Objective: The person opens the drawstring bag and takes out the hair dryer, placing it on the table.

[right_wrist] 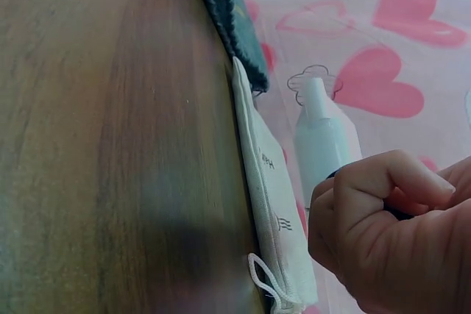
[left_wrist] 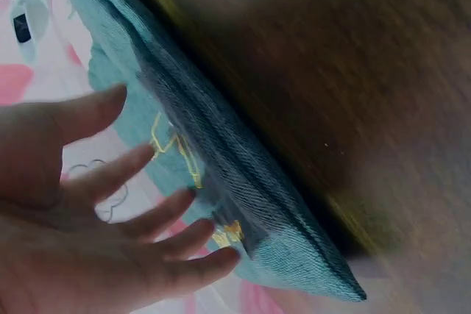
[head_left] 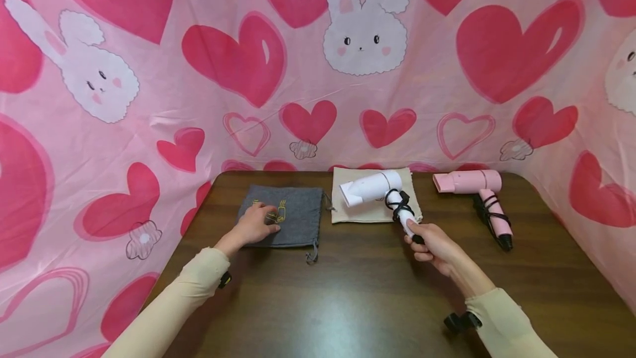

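A white hair dryer (head_left: 370,188) with a black cord wound about its handle is held up by my right hand (head_left: 433,245), whose fingers curl round the lower handle. Beneath the dryer lies a cream drawstring pouch (head_left: 343,210) on the table. In the right wrist view the dryer (right_wrist: 321,145) is raised off the cream pouch (right_wrist: 274,204). My left hand (head_left: 255,224) is over a dark grey drawstring pouch (head_left: 303,214) with yellow print. The left wrist view shows the left hand's fingers (left_wrist: 165,215) spread and gently bent near the pouch's (left_wrist: 221,130) printed face; contact cannot be told.
To the right on the brown wooden table (head_left: 328,297) lies a pink hair dryer (head_left: 469,182) with its black cord wrapped about the handle. A pink cloth (head_left: 308,82) with hearts and rabbits hangs behind the table and at both sides.
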`<state>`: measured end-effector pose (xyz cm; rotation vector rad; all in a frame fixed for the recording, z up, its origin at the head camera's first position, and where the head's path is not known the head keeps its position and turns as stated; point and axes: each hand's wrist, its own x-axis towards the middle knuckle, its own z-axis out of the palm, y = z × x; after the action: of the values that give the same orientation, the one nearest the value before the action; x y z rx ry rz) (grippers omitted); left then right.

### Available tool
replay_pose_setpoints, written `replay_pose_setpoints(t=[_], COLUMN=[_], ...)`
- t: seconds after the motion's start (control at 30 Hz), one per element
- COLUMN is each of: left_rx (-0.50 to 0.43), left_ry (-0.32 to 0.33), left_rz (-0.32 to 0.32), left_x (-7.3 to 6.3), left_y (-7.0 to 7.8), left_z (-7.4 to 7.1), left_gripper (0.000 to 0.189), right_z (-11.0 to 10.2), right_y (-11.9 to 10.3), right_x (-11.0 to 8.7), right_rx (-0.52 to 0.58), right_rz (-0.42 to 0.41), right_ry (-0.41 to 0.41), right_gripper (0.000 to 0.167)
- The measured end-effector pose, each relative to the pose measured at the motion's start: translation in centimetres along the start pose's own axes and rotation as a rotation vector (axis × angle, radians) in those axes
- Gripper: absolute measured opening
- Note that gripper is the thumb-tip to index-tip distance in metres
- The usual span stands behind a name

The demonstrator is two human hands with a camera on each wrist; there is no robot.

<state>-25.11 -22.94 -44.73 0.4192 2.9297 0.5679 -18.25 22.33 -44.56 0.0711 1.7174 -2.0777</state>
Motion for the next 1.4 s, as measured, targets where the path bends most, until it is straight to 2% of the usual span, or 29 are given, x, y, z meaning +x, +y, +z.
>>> replay_pose_setpoints(t=[0.13,0.3,0.63,0.9,1.07,1.4], left_rx=[0.036,0.031,0.048,0.123,0.108,0.076], left_ry=[-0.122,-0.177,-0.139,-0.116,-0.126,-0.114], left_rz=[-0.026,-0.057,-0.082,-0.128,-0.125,-0.148], left_x=[-0.2,-0.3,0.3,2.0,3.0,4.1], left_y=[0.4,0.4,1.2,1.1,0.7,0.6], left_z=[0.2,0.3,0.4,0.8,0.8,0.5], left_gripper=[0.052,0.062,0.065,0.065,0.066,0.065], right_z=[0.1,0.2,1.1,1.9,2.3,2.5], right_y=[0.0,0.3,1.4,2.3,2.7,3.0], right_x=[-0.6,-1.0,-1.6,-1.8,-1.9,-2.0], right_rx=[0.007,0.027,0.097,0.152,0.16,0.162], right_rz=[-0.01,-0.021,-0.008,-0.012,0.004,0.006], right_ry=[0.019,0.039,0.119,0.188,0.208,0.227], right_gripper=[0.033,0.033,0.032,0.028,0.028,0.029])
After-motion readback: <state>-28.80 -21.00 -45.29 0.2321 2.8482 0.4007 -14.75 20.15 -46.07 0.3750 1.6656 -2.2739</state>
